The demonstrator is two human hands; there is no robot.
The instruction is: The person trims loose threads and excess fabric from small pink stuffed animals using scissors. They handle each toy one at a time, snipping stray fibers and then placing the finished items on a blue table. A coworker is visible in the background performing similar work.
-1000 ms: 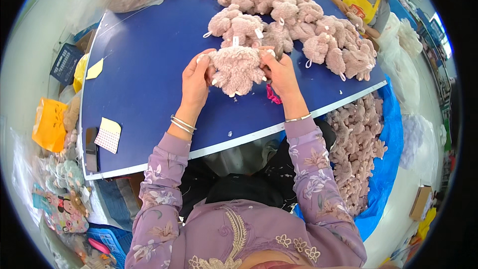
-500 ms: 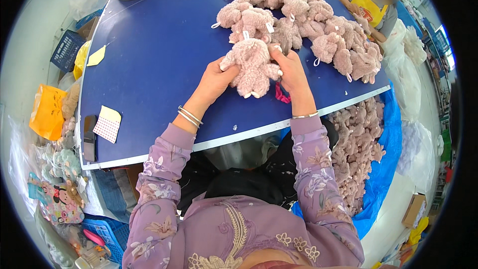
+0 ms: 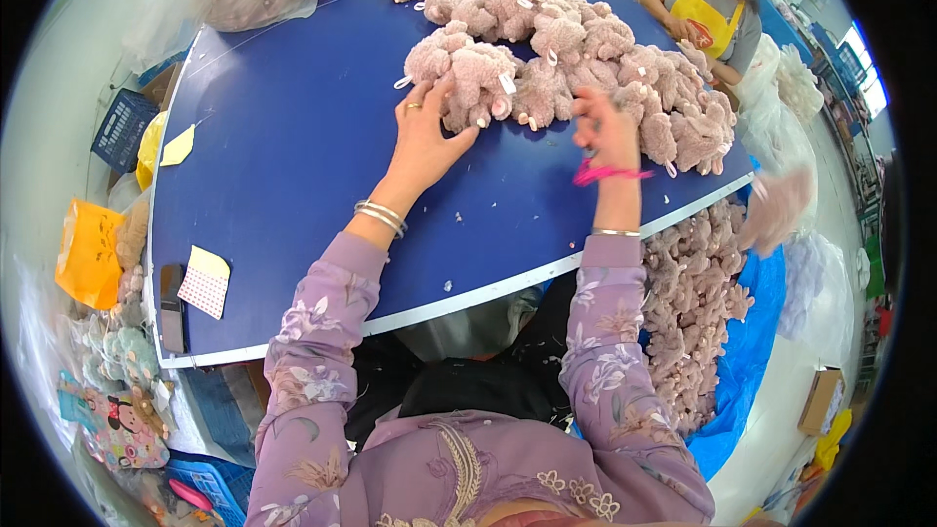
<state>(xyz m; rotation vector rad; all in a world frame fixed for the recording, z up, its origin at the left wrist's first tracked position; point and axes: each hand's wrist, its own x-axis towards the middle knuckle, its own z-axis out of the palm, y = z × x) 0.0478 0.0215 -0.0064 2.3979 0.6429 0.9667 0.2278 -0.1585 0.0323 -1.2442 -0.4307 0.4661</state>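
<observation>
My left hand (image 3: 427,141) is open, thumb and fingers spread around the near side of a pinkish-brown plush toy (image 3: 468,88) lying on the blue table. The fingertips touch its fur. My right hand (image 3: 607,132) is raised by the near side of the plush pile, slightly blurred, with bent fingers apart and no toy in them. A bright pink band (image 3: 610,174) hangs around its wrist. Off the table's right edge, a blurred plush toy (image 3: 778,212) is in the air, clear of my hand.
More plush toys (image 3: 586,34) with white tags are heaped on the blue table (image 3: 293,156). A blue sheet-lined container (image 3: 766,303) full of plush toys stands at the right. A phone (image 3: 173,307) and dotted paper (image 3: 205,281) lie at the left. A person in a yellow apron (image 3: 705,20) works opposite.
The plush toy that both hands held has left them; one is now airborne at the right. My left hand has reached forward to the pile, and my right hand has moved right.
</observation>
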